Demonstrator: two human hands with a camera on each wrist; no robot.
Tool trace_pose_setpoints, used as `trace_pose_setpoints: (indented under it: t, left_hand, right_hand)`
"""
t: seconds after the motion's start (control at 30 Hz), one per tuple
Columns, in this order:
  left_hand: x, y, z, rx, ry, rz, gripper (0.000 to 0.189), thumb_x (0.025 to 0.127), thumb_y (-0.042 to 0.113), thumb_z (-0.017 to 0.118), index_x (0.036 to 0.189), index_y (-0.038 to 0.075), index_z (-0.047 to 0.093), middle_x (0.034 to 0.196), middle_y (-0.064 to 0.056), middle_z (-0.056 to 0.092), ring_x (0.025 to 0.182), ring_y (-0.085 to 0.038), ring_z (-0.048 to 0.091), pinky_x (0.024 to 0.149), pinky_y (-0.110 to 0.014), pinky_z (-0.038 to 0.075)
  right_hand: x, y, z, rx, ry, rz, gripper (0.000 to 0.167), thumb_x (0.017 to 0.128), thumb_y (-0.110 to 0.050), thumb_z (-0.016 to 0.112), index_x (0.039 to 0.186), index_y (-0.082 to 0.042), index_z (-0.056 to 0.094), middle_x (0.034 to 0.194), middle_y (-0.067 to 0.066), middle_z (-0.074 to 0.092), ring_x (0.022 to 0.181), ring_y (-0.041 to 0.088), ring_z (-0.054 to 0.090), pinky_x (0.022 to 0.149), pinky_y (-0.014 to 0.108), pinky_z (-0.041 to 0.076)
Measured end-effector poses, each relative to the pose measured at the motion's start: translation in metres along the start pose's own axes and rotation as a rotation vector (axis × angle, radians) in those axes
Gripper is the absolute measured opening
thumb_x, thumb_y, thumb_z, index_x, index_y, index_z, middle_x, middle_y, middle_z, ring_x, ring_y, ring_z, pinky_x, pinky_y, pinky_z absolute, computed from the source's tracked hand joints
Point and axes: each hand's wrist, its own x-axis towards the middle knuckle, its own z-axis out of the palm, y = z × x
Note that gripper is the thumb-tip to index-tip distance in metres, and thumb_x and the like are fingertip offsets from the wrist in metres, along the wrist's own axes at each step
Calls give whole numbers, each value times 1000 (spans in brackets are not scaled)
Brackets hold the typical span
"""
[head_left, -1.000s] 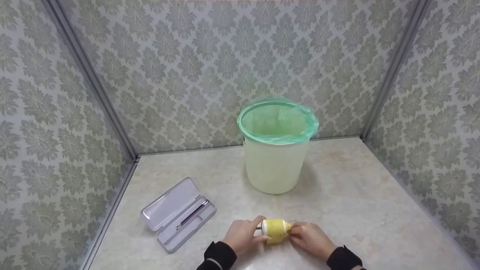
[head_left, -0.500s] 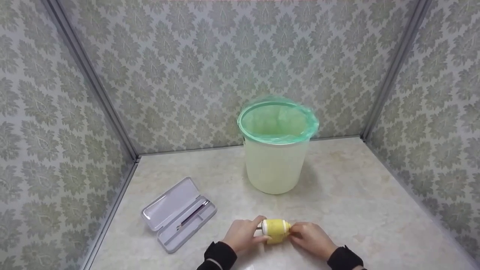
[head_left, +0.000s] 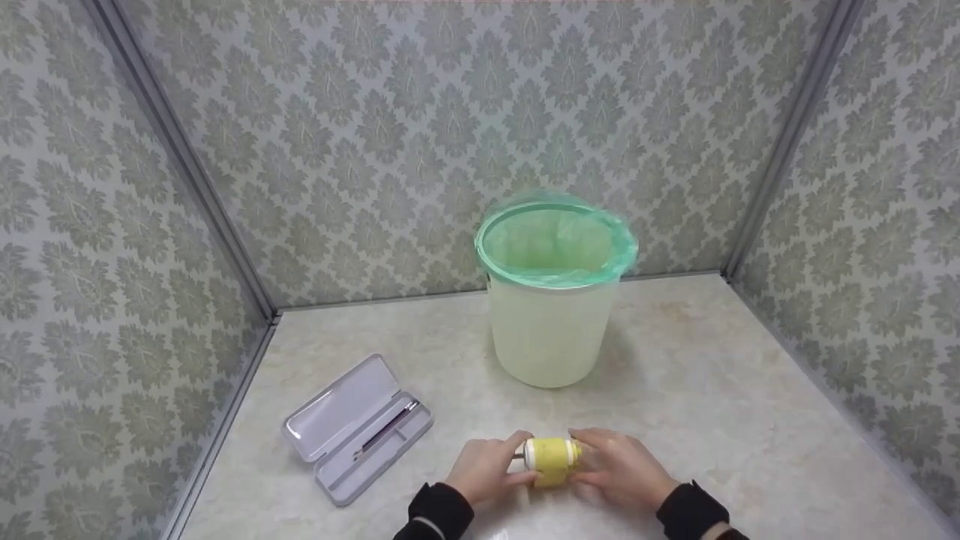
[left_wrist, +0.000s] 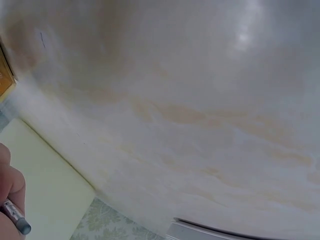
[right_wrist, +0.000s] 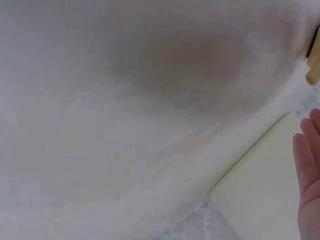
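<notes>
A stubby yellow barrel (head_left: 551, 461) with white bands sits between the left hand (head_left: 481, 471), which grips a slim rod (left_wrist: 16, 217) at one end, and the right hand (head_left: 622, 472), its fingers straight. Beneath them spreads a marbled tabletop (head_left: 690, 367); beyond, a green-lined bin (head_left: 551, 337) and leaf-patterned walls (head_left: 375, 150).

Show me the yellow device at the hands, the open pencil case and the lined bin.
Yellow device (head_left: 551, 463), head view: its yellow body.
Open pencil case (head_left: 342, 409), head view: inside of the lid.
Lined bin (head_left: 553, 334), head view: outer front wall.
</notes>
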Motion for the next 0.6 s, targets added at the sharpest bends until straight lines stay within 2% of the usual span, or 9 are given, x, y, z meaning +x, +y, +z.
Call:
trace_pose_setpoints:
  t: [0.13,0.27,0.5,0.6]
  left_hand:
    - [0,0,1,7,3,0,52,88,61,69,125,26,60,75,7,74,58,-5,60,55,-21,43]
    - [1,0,0,2,6,-2,52,87,60,70,125,25,61,75,7,74,57,-5,59,55,-20,43]
    - [1,1,0,5,1,-5,51,88,61,69,124,24,61,77,7,75,58,-7,62,55,-22,44]
    - [0,1,0,9,3,1,50,88,60,69,122,25,61,78,7,75,60,-9,64,54,-23,45]
  right_hand:
    - [10,-6,-5,-8,-44,-5,68,81,-46,84,132,-4,66,129,12,73,115,31,71,95,47,58]
    - [21,-14,-5,-10,-86,-9,69,79,-43,86,132,-5,66,130,13,72,115,31,71,96,46,58]
    - [35,-28,-1,14,-127,-23,60,75,-28,90,127,-6,69,120,8,76,107,26,73,90,40,60]
    - [38,-30,2,7,-118,-48,54,74,-30,90,119,-8,71,110,4,78,97,19,73,82,32,60]
